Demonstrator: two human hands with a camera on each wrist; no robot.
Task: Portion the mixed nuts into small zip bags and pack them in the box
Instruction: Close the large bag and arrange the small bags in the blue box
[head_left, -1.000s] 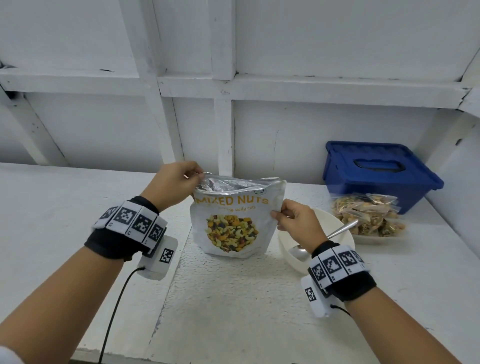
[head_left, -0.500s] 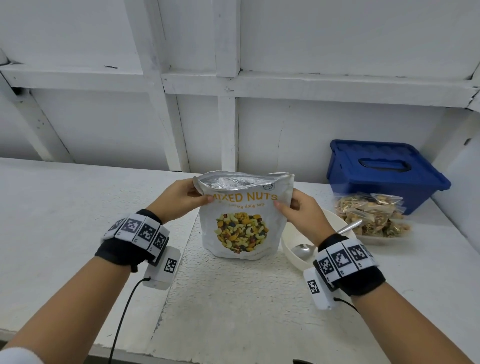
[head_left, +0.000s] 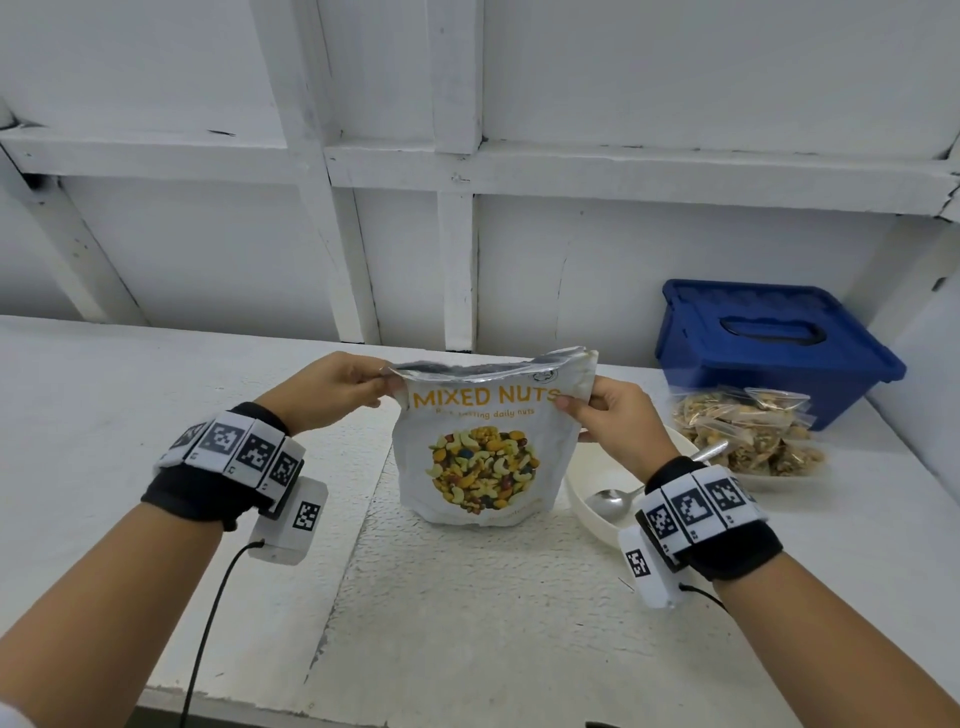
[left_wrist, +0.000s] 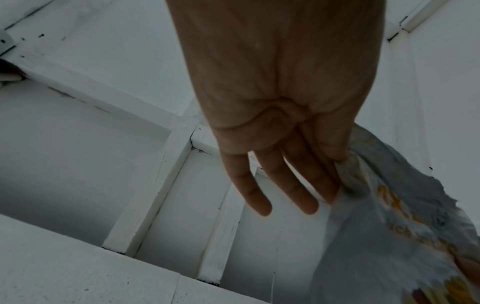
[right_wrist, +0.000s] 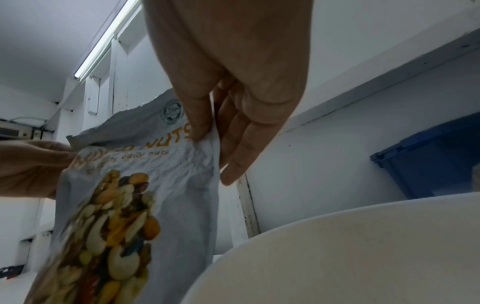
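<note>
Both forearms reach forward over the white worktop (head_left: 467, 623). The left hand (head_left: 332, 387) pinches the top left corner of the mixed nuts pouch (head_left: 488, 447), thumb in front, the other fingers (left_wrist: 298, 185) straight behind. The right hand (head_left: 618, 421) pinches the right edge. The pouch stands upright between them, beside the white bowl (head_left: 587, 499); the blue box (head_left: 769, 348) sits back right.
</note>
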